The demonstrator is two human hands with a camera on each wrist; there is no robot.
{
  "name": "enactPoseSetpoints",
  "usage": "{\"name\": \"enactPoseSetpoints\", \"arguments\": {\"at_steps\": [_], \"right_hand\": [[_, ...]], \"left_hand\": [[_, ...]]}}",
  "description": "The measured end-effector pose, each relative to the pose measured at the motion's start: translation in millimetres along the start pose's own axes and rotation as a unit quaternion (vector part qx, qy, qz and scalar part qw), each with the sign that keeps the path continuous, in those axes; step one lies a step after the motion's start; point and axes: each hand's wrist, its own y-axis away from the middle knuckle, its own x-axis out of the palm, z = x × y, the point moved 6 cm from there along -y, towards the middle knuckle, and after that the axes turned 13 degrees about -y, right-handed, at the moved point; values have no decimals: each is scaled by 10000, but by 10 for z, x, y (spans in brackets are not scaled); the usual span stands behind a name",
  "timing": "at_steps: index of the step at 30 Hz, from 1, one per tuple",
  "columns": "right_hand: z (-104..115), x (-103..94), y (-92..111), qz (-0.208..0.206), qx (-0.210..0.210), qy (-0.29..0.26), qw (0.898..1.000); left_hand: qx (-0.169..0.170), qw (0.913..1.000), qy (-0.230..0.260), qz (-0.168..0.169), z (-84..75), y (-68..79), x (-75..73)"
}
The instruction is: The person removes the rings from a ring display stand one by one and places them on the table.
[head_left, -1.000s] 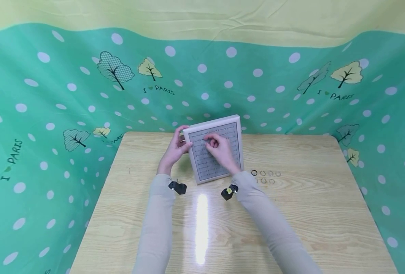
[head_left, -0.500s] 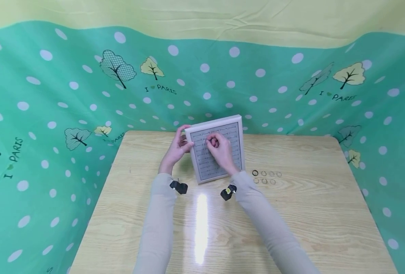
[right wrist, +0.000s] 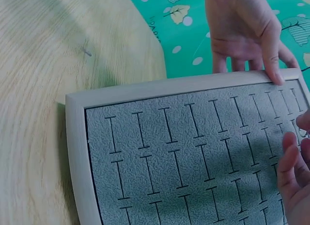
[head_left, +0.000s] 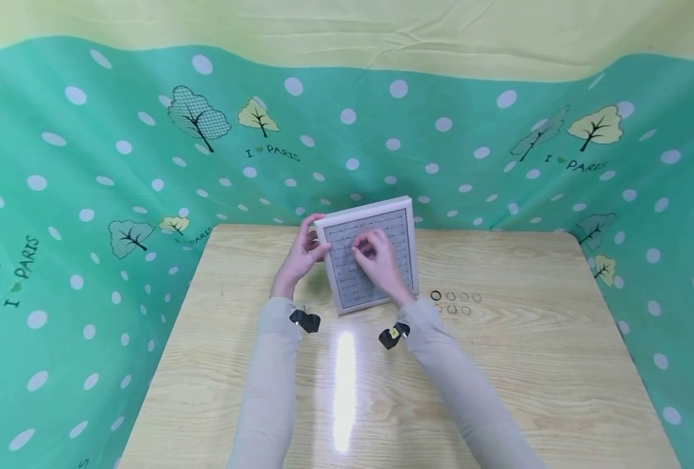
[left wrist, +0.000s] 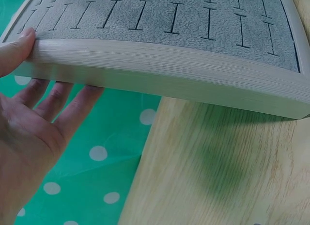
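A ring display tray [head_left: 335, 273], with a pale wooden frame and a grey slotted pad [right wrist: 160, 162], stands tilted up at the back of the table. My left hand [head_left: 300, 257] grips its left edge, thumb on the front of the frame and fingers behind, as the left wrist view [left wrist: 36, 118] also shows. Over the upper middle of the pad, my right hand [head_left: 380, 260] has thumb and index finger pinched together. Between them in the right wrist view is part of a thin silvery ring [right wrist: 303, 133]; the rest is hidden by fingers and the frame edge.
Right of the tray, several rings lie in two rows on the wooden table [head_left: 528, 365], among them a black ring [head_left: 436, 296]. A tiny grey object [right wrist: 87, 52] lies on the table left of the tray. A green dotted curtain [head_left: 347, 150] stands close behind.
My right fingertips have shifted slightly down across the pad, and the right wrist has turned a little. My left hand and the tray stay put.
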Motion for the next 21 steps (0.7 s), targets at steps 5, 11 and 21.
{"name": "enactPoseSetpoints", "arguments": {"at_steps": [5,11,21], "right_hand": [[0,-21,62,-7,106,-136,9999],[-26,-79,132,-118,161,-464,9987],[139,-244,289,-303,314,-497,9978]], "left_hand": [[57,10000,-37,-62,14,1,5],[138,9998,-99,-135,25,11,1],[143,9997,-129,-136,25,2,2]]}}
